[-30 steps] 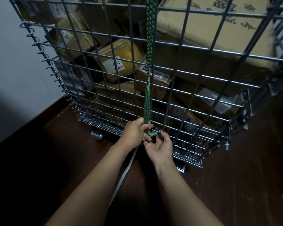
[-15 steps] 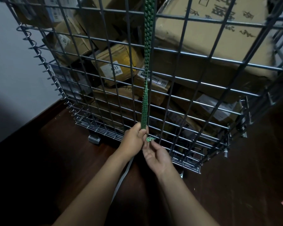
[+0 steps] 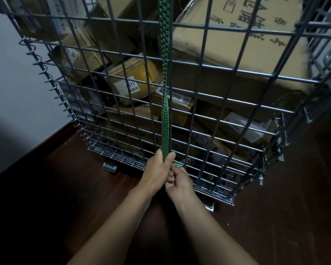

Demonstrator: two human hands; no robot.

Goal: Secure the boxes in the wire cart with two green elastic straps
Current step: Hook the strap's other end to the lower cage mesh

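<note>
Hands low at cart front. Left hand (image 3: 157, 169) fisted on strap (image 3: 165, 119), pulled taut down mesh. Right hand (image 3: 178, 181) now tucked under left, fingers curled at strap's short end (image 3: 178, 165) by bottom wire; a second ago it was more open. Likely hooking end to cart (image 3: 225, 119). Boxes (image 3: 237, 54) inside. Second strap not seen.

Storage or parcel-sorting room: wire cart (image 3: 227, 104) crammed with labelled cardboard boxes (image 3: 233, 54), dark wood floor (image 3: 55, 197), plain pale wall (image 3: 11, 88) at left. No furniture visible, dim light.
</note>
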